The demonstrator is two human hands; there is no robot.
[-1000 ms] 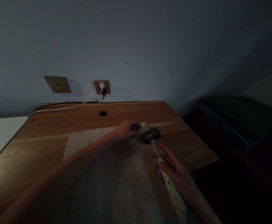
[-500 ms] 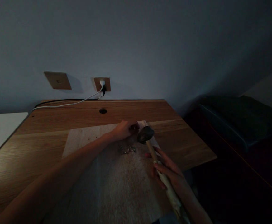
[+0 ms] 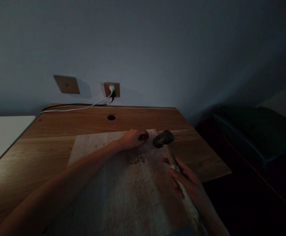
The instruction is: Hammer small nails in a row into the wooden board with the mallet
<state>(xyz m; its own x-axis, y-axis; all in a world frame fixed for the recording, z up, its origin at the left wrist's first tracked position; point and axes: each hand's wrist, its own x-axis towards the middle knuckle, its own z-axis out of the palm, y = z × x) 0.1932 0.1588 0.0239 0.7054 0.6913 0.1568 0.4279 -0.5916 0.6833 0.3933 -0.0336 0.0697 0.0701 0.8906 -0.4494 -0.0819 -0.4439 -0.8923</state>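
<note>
In my right hand (image 3: 185,180) is a hammer (image 3: 163,139) with a dark, blocky head and a pale wooden handle. My fingers wrap the handle, and the head is raised just right of my left hand (image 3: 134,138). That left hand rests near the far right corner of a pale wooden board (image 3: 123,193), its fingers curled together in a pinch. Whatever sits between those fingertips is too dark and small to make out. Several small shiny metal pieces that look like nails (image 3: 135,159) lie on the board, close below the left hand.
Beneath the board is a wooden desk (image 3: 88,121) with a round hole (image 3: 111,117) near the wall. White and black cables (image 3: 84,108) run to a wall socket (image 3: 111,89). A white surface (image 3: 7,131) stands at left, a dark, bulky object (image 3: 258,131) at right.
The hammer head has moved right, away from my left hand, and turned slightly. My left hand stays in place on the board. The whole view has shifted a little.
</note>
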